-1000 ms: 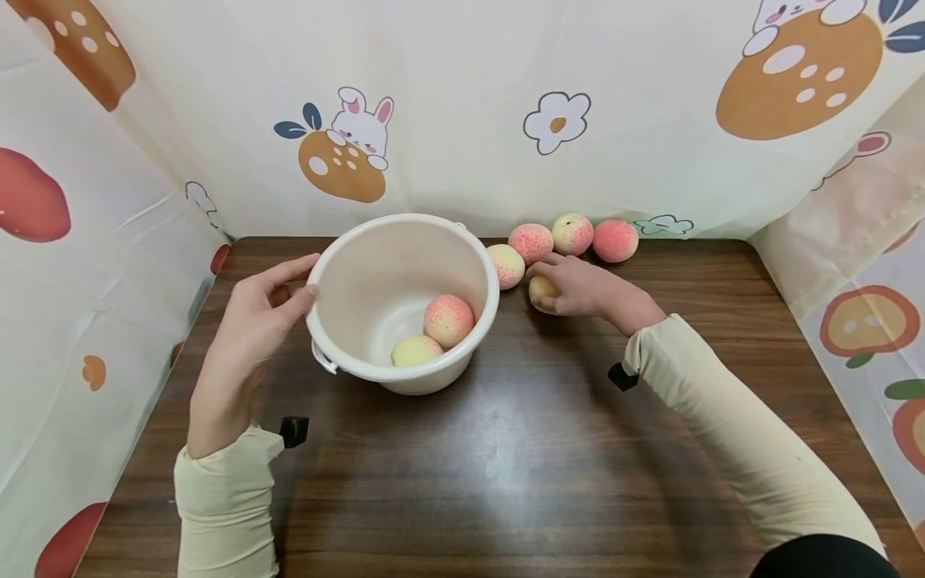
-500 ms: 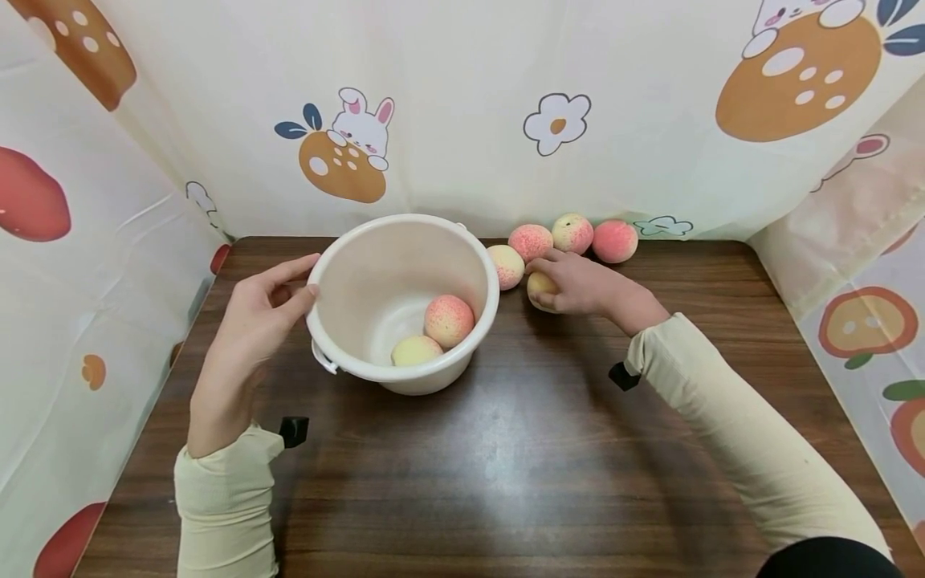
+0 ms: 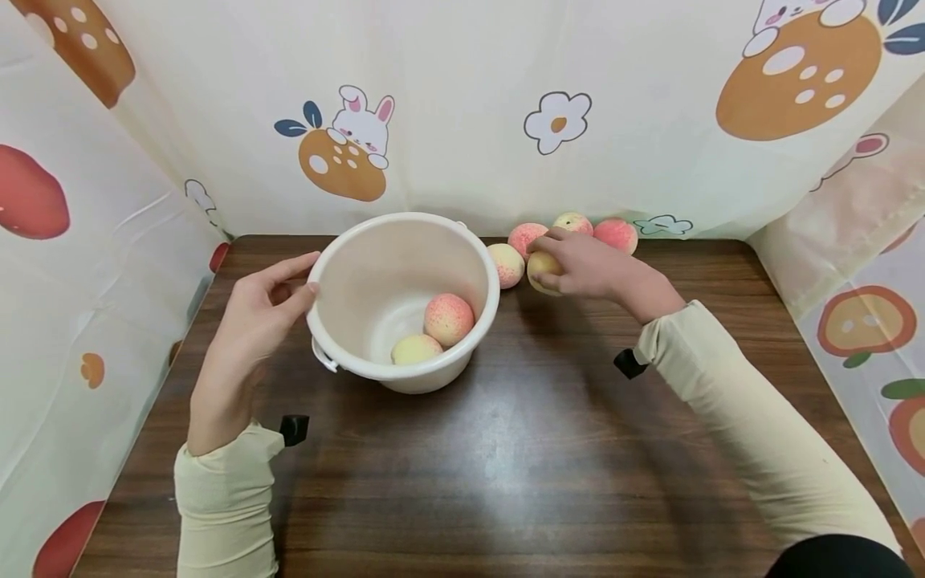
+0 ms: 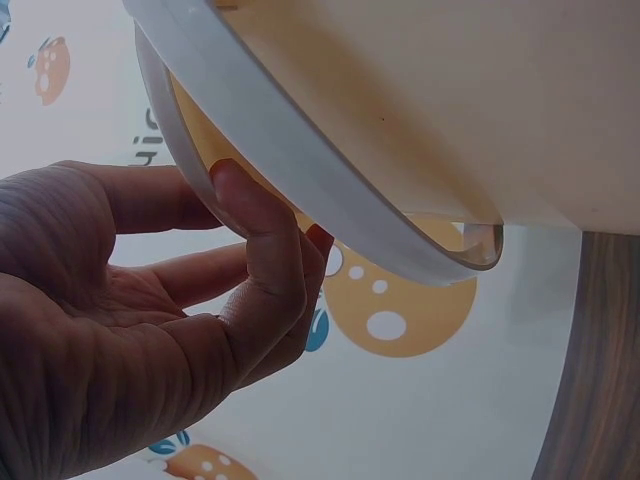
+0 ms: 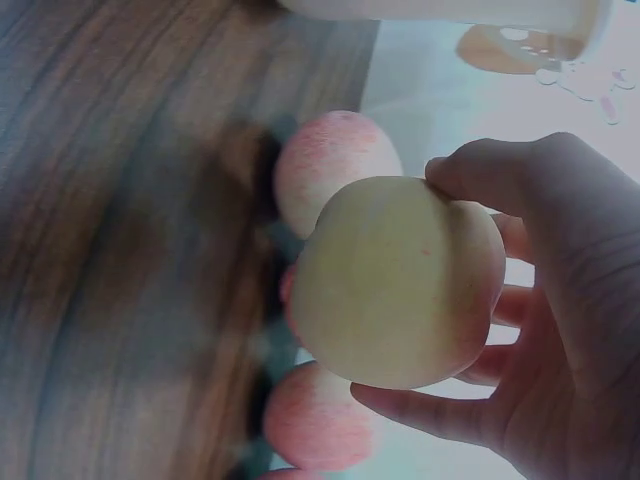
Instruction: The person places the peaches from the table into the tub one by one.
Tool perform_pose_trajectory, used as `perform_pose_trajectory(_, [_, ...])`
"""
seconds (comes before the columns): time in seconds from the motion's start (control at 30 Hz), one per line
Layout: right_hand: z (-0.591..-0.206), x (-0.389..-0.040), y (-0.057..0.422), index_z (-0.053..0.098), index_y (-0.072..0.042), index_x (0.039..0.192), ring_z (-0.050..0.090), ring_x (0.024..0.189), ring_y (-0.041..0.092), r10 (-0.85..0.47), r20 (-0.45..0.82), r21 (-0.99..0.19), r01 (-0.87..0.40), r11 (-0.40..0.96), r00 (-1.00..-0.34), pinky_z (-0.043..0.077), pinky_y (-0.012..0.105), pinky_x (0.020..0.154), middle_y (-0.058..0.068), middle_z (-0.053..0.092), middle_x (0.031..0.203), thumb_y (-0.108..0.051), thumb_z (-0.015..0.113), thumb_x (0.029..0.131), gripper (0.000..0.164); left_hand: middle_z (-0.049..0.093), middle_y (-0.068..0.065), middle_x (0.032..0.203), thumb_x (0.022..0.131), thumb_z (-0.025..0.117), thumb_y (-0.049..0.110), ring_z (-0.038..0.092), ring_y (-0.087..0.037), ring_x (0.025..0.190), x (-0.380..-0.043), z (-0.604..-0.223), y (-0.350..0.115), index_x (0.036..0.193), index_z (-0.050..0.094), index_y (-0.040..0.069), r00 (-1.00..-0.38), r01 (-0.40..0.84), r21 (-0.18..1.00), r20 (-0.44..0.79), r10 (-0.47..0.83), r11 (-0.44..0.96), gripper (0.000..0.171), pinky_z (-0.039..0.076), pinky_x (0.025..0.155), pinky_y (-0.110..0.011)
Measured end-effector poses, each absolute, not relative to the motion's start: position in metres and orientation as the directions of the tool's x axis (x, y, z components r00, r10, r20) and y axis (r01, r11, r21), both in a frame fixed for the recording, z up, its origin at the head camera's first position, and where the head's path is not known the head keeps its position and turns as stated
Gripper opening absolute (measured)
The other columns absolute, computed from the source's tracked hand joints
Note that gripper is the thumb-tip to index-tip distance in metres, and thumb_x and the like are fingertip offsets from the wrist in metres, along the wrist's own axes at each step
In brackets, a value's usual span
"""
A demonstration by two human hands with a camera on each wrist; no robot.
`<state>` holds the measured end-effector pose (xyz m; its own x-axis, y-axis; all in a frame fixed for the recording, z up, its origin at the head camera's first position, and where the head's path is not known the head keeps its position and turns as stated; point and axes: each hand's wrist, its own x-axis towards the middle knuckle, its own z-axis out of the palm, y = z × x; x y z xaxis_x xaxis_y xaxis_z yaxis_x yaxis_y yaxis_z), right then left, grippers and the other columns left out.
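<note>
A white plastic bucket (image 3: 405, 376) stands left of centre on the table, with a reddish peach (image 3: 449, 319) and a yellow peach (image 3: 416, 350) inside. My left hand (image 3: 253, 321) grips its left rim between thumb and fingers; the left wrist view shows the fingertips at the bucket's rim (image 4: 330, 190). In my right hand (image 3: 596, 265) is a pale yellow peach (image 5: 395, 285), held between thumb and fingers. Behind it several peaches stay on the table, among them a speckled one (image 3: 507, 266) next to the bucket and a red one (image 3: 617, 235).
The dark wood-grain table (image 3: 462, 482) has a printed curtain (image 3: 462, 120) along its back and sides. The bucket's side lug and handle end (image 3: 325, 357) stick out at the lower left of the rim.
My right hand has risen a little with the yellow peach, now covering part of the peaches behind. The left hand and the bucket have stayed in place.
</note>
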<state>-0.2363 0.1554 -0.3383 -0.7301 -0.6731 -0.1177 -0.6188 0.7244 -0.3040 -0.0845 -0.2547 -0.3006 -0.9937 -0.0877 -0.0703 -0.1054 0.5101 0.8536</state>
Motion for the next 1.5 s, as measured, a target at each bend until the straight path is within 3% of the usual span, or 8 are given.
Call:
perform_pose_trajectory(0.2, [-0.318,-0.234,0.149,0.058,-0.012,0.142,0.058,0.11,0.034,-0.653,-0.12,-0.297,-0.601,0.742,-0.748,0.05,0.048,0.088,0.016,0.056,0.139,-0.028,0.063,0.099,0.047,0.065,-0.018,0.126,0.106,0.058,0.022,0.061,-0.003,0.089,-0.085,-0.301,-0.255,0.153,0.054,0.011,-0.993,-0.105,0.852,-0.067,-0.092,0.513,0.048,0.051,0.064,-0.019])
perform_pose_trajectory(0.3, [-0.307,-0.232,0.144,0.058,-0.016,0.142,0.055,0.114,0.032,-0.656,-0.107,-0.313,-0.601,0.735,-0.747,0.048,0.047,0.093,0.012,0.055,0.139,-0.03,0.061,0.1,0.044,0.065,-0.019,0.128,0.106,0.058,0.022,0.061,-0.003,0.09,-0.085,-0.301,-0.255,0.153,0.053,0.011,-0.994,-0.105,0.853,-0.069,-0.09,0.512,0.049,0.052,0.066,-0.018])
perform_pose_trajectory(0.5, [-0.283,-0.226,0.132,0.058,-0.016,0.143,0.054,0.121,0.028,-0.702,-0.033,-0.331,-0.655,0.679,-0.711,0.045,0.046,0.103,0.008,0.053,0.142,-0.034,0.059,0.102,0.045,0.064,-0.019,0.131,0.106,0.058,0.021,0.063,-0.001,0.092,-0.084,-0.3,-0.256,0.154,0.052,0.01,-0.994,-0.099,0.863,-0.067,-0.082,0.495,0.05,0.055,0.07,-0.016])
perform_pose_trajectory(1.03, [-0.239,-0.207,0.097,0.06,-0.018,0.142,0.05,0.121,0.026,-0.743,0.147,-0.301,-0.745,0.595,-0.653,0.046,0.042,0.096,0.003,0.054,0.14,-0.029,0.057,0.1,0.044,0.065,-0.018,0.126,0.106,0.058,0.021,0.063,-0.003,0.089,-0.085,-0.301,-0.256,0.153,0.054,0.009,-0.995,-0.096,0.86,-0.065,-0.078,0.5,0.049,0.055,0.069,-0.017])
perform_pose_trajectory(1.5, [-0.236,-0.192,0.065,0.064,-0.017,0.137,0.055,0.116,0.028,-0.847,0.271,-0.205,-0.887,0.413,-0.457,0.049,0.043,0.089,0.005,0.059,0.137,-0.029,0.061,0.095,0.043,0.066,0.0,0.113,0.105,0.06,0.02,0.064,-0.002,0.089,-0.086,-0.303,-0.256,0.152,0.055,0.009,-0.995,-0.091,0.871,-0.061,-0.079,0.483,0.049,0.056,0.07,-0.017])
